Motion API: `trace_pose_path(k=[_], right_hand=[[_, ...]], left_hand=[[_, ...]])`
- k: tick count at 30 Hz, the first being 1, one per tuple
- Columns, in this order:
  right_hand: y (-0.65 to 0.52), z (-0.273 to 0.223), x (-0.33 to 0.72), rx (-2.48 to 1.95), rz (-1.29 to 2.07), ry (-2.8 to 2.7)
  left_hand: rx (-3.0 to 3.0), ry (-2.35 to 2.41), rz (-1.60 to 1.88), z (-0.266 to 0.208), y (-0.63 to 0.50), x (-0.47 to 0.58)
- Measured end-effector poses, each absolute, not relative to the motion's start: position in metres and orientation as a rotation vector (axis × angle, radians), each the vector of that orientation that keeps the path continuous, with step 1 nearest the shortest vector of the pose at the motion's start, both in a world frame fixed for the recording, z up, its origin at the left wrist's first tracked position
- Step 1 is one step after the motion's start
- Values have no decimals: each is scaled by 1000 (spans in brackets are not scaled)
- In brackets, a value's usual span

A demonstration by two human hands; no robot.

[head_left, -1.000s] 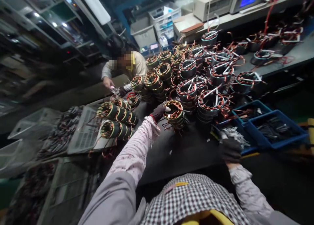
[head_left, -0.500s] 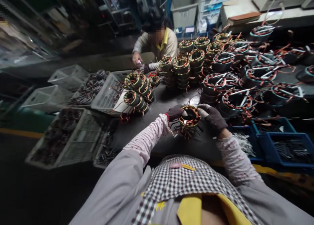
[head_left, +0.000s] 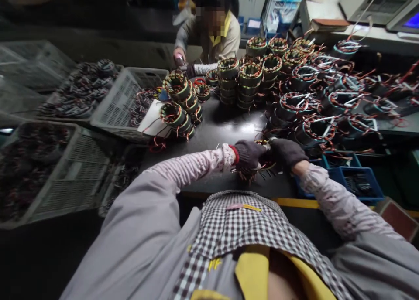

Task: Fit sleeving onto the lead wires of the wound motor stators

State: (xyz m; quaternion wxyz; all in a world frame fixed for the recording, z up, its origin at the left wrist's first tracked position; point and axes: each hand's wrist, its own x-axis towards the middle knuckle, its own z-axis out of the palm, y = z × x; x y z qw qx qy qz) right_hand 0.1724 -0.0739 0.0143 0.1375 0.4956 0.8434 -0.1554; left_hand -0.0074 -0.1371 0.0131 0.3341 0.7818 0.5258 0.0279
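Note:
A motor stator point(head_left: 270, 164), a wound ring with loose wire ends, stands on the dark table in front of me, largely covered by my hands. My left hand point(head_left: 250, 154), in a dark glove with pale fingertips, reaches across its top with the fingers closed. What those fingertips pinch is too small to make out. At the stator's right side, my right hand point(head_left: 288, 153) is closed against the rim, also gloved, its fingertips close to the left ones. A few short dark pieces lie on the table beside the stator.
Stacked stators point(head_left: 250, 74) stand ahead, and larger ones with white sleeves point(head_left: 319, 130) at the right. Blue bins point(head_left: 362, 184) sit right. Grey crates point(head_left: 68, 173) of parts line the left. A co-worker point(head_left: 225, 36) works across the table point(head_left: 225, 127), holding something.
My left hand has moved from the stator's left rim across its top toward my right hand. The right hand stays at the right side. The view has shifted.

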Motion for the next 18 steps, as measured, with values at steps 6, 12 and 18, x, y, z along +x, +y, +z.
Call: trace_pose_path(k=[6, 12, 18], right_hand=[[-84, 11, 177, 1602, -515, 2376], [-88, 6, 172, 1596, -505, 2330], [-93, 6, 173, 1637, -523, 2319]], left_hand=[[2006, 1386, 75, 7, -130, 8], [2254, 1539, -68, 16, -158, -1], [1992, 1593, 151, 5, -163, -7]])
